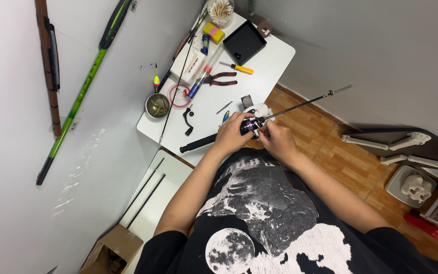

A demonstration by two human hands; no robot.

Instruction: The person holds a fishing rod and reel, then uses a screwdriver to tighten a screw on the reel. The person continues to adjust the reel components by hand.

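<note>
Left hand (231,134) grips the rod (300,105) at its purple reel (248,125); right hand (276,139) pinches beside the reel. Best done with the rod braced firmly and fingertip movements kept small.

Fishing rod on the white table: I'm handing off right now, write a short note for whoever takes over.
Left hand: wrapped around the rod at the purple reel, holding it over the table.
Right hand: fingertips pinching at the reel's near side.
Rod: handle points left, thin tip sticks out past the table edge to the right.
Pliers, screwdriver and black tray lie further back, untouched.
Done: reel sits on the rod.
Left: cannot tell how far the reel work is.
</note>
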